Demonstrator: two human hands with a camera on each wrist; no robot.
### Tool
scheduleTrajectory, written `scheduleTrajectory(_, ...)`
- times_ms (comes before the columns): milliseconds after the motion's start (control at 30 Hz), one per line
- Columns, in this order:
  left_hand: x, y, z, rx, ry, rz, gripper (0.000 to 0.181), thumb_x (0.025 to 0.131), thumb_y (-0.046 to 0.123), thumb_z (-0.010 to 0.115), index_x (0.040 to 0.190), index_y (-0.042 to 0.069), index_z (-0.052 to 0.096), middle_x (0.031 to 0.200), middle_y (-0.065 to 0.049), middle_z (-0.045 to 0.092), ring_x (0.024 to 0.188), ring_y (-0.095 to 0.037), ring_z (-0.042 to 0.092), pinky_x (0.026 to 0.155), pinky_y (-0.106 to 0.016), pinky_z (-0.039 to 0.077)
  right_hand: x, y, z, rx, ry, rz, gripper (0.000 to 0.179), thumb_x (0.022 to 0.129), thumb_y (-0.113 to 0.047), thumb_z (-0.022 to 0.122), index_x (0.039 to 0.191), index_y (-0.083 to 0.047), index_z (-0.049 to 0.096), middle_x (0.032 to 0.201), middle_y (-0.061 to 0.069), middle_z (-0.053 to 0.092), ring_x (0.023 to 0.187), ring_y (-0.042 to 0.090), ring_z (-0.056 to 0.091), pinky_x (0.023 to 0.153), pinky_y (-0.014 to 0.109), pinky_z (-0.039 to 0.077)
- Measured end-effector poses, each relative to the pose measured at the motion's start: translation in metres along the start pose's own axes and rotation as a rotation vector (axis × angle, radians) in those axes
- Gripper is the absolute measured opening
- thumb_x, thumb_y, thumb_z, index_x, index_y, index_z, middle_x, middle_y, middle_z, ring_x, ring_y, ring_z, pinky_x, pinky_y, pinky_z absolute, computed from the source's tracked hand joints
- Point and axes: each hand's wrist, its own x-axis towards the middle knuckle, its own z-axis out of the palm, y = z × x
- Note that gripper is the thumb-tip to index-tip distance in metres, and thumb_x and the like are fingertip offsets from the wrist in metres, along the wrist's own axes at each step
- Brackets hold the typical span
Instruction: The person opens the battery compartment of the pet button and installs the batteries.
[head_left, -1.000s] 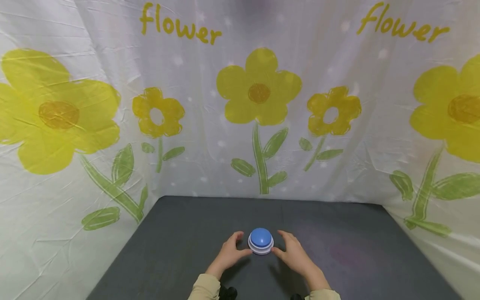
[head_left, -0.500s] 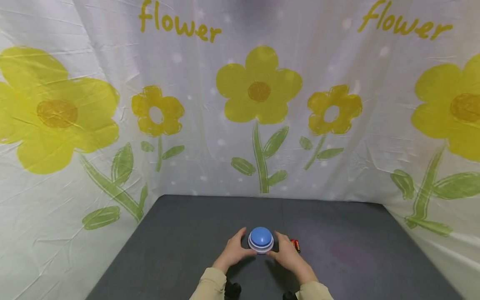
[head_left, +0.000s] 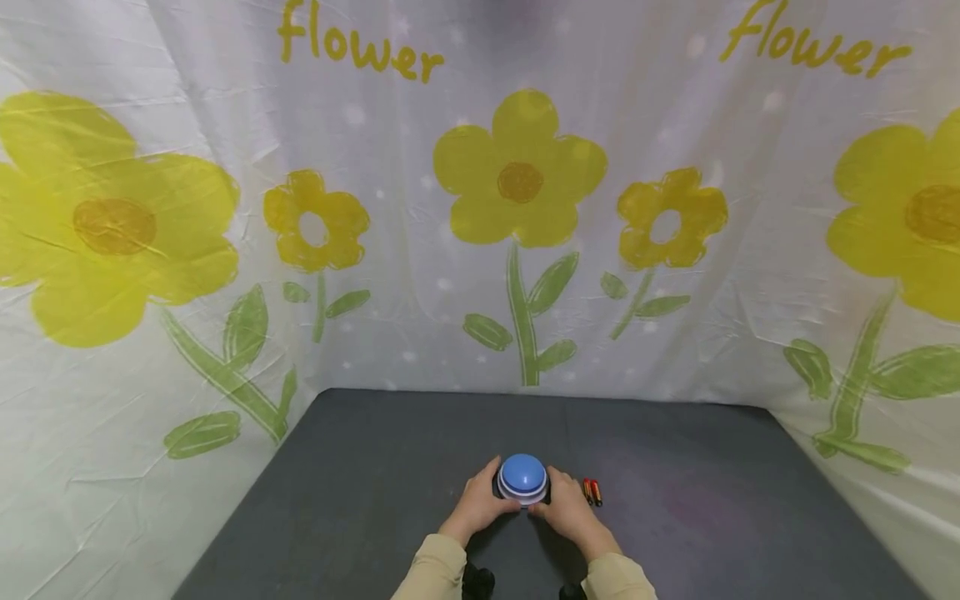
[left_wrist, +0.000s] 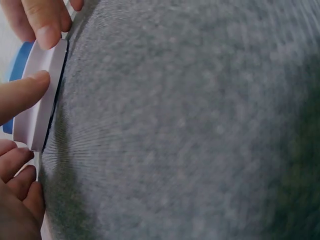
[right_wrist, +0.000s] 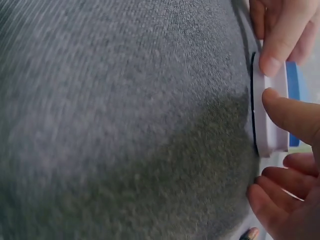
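Note:
A round push button (head_left: 523, 472) with a blue dome and a white base is on the dark table between the two hands. My left hand (head_left: 477, 508) grips its left side, thumb at the front of the base and fingers round the side. From the right, my right hand (head_left: 572, 510) holds the base the same way. Both wrist views show the thumbs pressed on the white base (left_wrist: 35, 95), whose dark underside is at or very near the table surface. The palms' inner sides are hidden in the head view.
Two red, gold and black batteries (head_left: 592, 492) lie just right of the right hand. The dark grey table (head_left: 420, 425) ends at a white cloth backdrop (head_left: 405, 350) printed with yellow flowers. Black wrist gear (head_left: 480, 582) shows below the sleeves.
Both hands have moved inward, from standing apart beside the button to gripping its base. The batteries beside the right hand have come into view. The button has hardly moved.

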Motion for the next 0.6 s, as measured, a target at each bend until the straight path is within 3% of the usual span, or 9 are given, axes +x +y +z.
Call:
scheduleTrajectory(267, 0.0001, -0.0018, 0.0003, 0.03, -0.006, 0.023, 0.078, 0.07, 0.016, 0.082, 0.134, -0.005, 0.042, 0.131, -0.026, 0.046, 0.121, -0.044, 0.039, 0.094, -0.057, 0.032, 0.0032, -0.0031, 0.0092, -0.109, 0.09, 0.046, 0.06, 0.069, -0.018, 0.082, 0.117, 0.005, 0.054, 0.107, 0.021, 0.058, 0.099, 0.039, 0.05, 0.08, 0.053, 0.044)
scheduleTrajectory(400, -0.0005, -0.0038, 0.0016, 0.079, 0.027, 0.044, 0.076, 0.066, 0.013, 0.083, 0.131, -0.005, 0.046, 0.126, -0.024, 0.05, 0.117, -0.043, 0.044, 0.092, -0.055, 0.035, 0.0027, -0.0068, 0.0113, -0.127, 0.108, 0.062, 0.057, 0.069, -0.018, 0.081, 0.115, 0.004, 0.056, 0.106, 0.02, 0.06, 0.097, 0.038, 0.051, 0.079, 0.052, 0.045)
scheduleTrajectory(600, 0.0012, -0.0072, 0.0056, 0.082, 0.066, 0.081, 0.075, 0.066, 0.012, 0.083, 0.13, -0.004, 0.047, 0.125, -0.022, 0.053, 0.115, -0.04, 0.047, 0.092, -0.054, 0.037, 0.0007, -0.0102, 0.01, -0.132, 0.151, 0.017, 0.055, 0.069, -0.016, 0.082, 0.111, 0.008, 0.057, 0.1, 0.022, 0.061, 0.093, 0.038, 0.054, 0.079, 0.05, 0.045)
